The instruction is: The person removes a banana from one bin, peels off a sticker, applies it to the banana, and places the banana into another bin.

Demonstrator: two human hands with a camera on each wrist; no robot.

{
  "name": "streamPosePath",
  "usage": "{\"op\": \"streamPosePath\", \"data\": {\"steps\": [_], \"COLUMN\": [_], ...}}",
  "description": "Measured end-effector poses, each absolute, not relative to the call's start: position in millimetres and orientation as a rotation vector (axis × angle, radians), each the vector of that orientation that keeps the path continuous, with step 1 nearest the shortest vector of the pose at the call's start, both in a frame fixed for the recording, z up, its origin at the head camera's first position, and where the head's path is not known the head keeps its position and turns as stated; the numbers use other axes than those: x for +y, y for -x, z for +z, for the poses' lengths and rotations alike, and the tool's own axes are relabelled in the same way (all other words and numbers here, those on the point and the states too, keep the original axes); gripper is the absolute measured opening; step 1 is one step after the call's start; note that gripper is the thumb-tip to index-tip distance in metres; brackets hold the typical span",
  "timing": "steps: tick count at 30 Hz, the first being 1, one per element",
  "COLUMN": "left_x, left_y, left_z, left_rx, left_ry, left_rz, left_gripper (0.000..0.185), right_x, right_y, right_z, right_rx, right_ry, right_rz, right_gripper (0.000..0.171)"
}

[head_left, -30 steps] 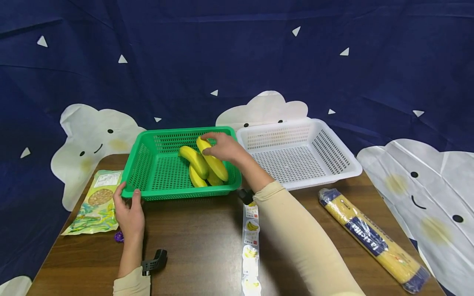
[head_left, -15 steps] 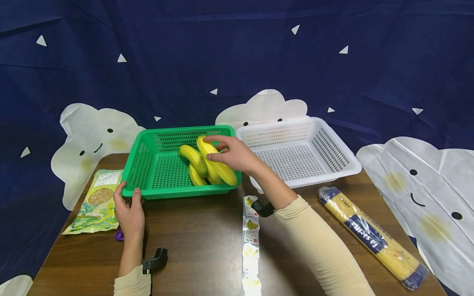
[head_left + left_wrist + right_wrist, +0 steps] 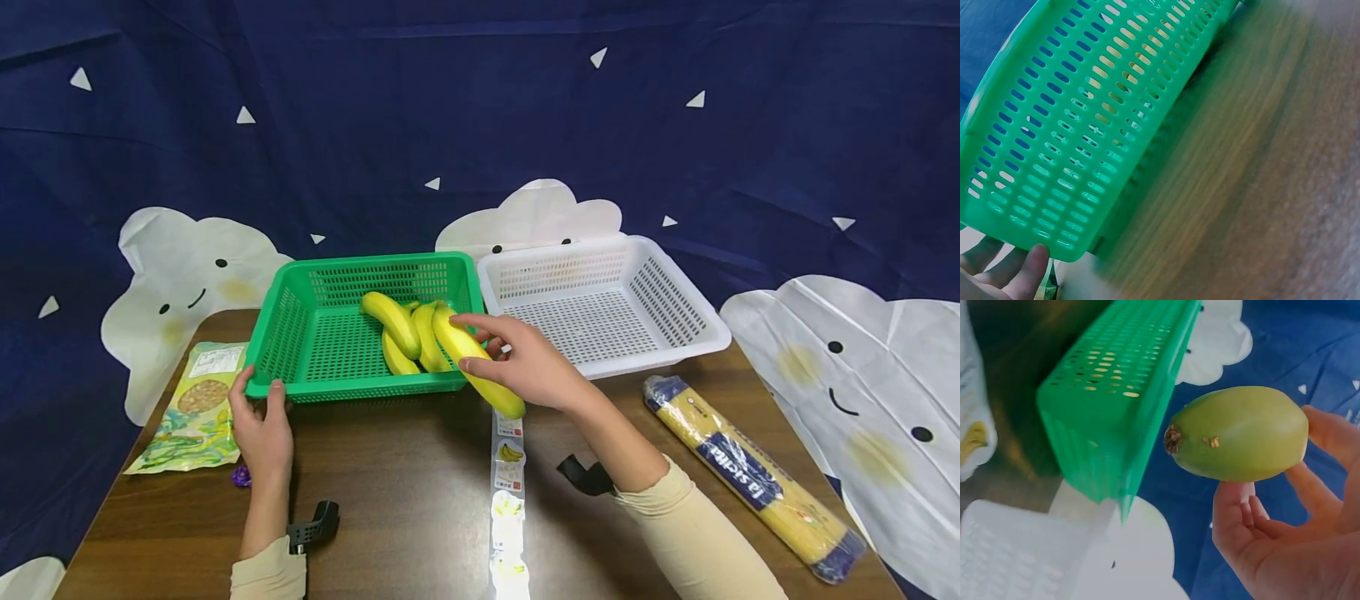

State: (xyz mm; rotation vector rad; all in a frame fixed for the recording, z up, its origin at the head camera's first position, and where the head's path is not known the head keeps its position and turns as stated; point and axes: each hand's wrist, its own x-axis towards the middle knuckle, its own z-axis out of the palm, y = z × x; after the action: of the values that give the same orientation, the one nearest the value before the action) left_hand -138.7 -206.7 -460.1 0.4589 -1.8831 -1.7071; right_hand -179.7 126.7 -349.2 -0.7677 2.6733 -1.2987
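Note:
My right hand (image 3: 536, 358) pinches a yellow banana (image 3: 476, 358) between thumb and fingers, raised over the near right corner of the green basket (image 3: 360, 389). Its dark blossom end points at the camera in the right wrist view, where the banana (image 3: 1241, 434) looks greenish and the fingers lie on both sides of it. Several more bananas (image 3: 392, 323) lie piled in the right part of the basket. At the basket's near left corner, my left hand (image 3: 262, 433) grips the rim; in the left wrist view, thumb and fingers (image 3: 1030, 275) sit at that corner.
A white basket (image 3: 600, 367) stands right of the green one. A strip of banana stickers (image 3: 508, 467) runs along the table (image 3: 390, 492). Pasta in a long pack (image 3: 750, 475) lies at right; a green-yellow food bag (image 3: 197, 408) and a small purple item (image 3: 241, 476) lie at left.
My right hand has lifted one banana off the pile and carried it right and toward me, past the green basket's near right corner. The left hand has stayed at its corner.

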Motion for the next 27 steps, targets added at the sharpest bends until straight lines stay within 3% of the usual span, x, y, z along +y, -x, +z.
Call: {"op": "streamPosePath", "data": {"steps": [27], "left_x": [-214], "left_y": [142], "left_z": [-464], "left_rx": [-1.873], "left_ry": [-0.429], "left_rz": [-1.776], "left_gripper": [0.050], "right_x": [192], "right_y": [90], "right_z": [-409], "right_rx": [2.787], "right_ry": [0.617], "right_rz": [-1.072], "right_gripper": [0.071]}}
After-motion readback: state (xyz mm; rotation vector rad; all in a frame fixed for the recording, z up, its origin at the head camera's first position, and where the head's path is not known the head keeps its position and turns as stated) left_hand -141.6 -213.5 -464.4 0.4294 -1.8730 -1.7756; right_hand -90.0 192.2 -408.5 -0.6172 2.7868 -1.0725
